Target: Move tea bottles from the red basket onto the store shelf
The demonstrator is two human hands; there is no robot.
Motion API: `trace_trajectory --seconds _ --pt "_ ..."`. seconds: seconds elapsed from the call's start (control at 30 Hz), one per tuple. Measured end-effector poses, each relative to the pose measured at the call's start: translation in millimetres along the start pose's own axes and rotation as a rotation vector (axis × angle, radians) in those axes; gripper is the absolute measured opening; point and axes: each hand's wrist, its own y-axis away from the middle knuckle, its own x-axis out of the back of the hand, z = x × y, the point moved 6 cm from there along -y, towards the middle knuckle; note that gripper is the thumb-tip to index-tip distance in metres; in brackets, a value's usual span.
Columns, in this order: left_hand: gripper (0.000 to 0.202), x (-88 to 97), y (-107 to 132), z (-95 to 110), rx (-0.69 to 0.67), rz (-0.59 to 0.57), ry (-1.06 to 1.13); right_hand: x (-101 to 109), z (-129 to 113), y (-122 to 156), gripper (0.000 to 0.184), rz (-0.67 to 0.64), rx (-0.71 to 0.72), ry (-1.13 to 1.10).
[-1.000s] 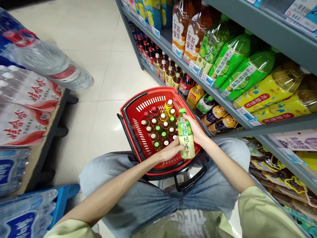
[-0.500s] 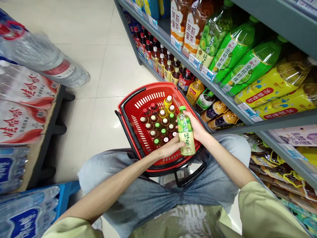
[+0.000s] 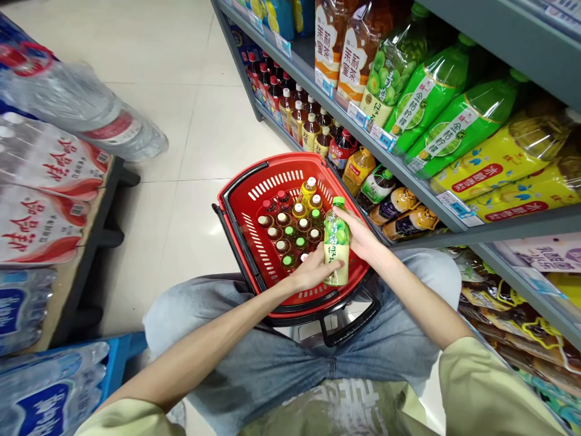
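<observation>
Head view: holds green-capped bottle (image 3: pixel 337 239) in both hands, over right near part of red basket (image 3: pixel 315 165), label toward camera. Wraps lower half with left hand (image 3: pixel 315 268), thumb across label. Grips upper half with right hand (image 3: pixel 357 234), below cap. Shows capped bottles (image 3: pixel 290 232) upright inside basket, grey shelf (image 3: pixel 417 184) right, wrapped water packs (image 3: pixel 39 224) left.

red-white water packs (image 3: pixel 34 225) are sitting well left of left hand (image 3: pixel 312 270); lime-green bottles (image 3: pixel 447 134) are resting on grey shelf (image 3: pixel 411 180), right of right hand (image 3: pixel 358 235).
</observation>
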Motion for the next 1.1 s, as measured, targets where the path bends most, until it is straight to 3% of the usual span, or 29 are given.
trace_trajectory --seconds 0.17,0.3,0.53,0.63,0.83,1.1 --pt "0.068 -4.8 1 4 -0.049 -0.057 0.034 2 0 1 0.033 0.003 0.006 0.012" --pt "0.072 -6.8 -1 -1 0.017 -0.081 0.018 6 6 -2 0.032 0.013 -0.051 0.015" --pt "0.057 4.4 -6 -7 0.058 0.052 0.001 4 6 -2 0.033 0.024 -0.030 0.004" --pt "0.062 9.8 -5 -5 0.067 0.106 0.020 1 6 -2 0.031 0.036 -0.006 -0.029" --pt "0.065 9.6 -5 -11 0.128 0.132 0.103 2 13 -7 0.021 0.030 -0.094 -0.080" --pt "0.065 -0.8 -6 -4 0.084 0.059 0.368 10 11 -3 0.041 0.049 -0.002 0.051"
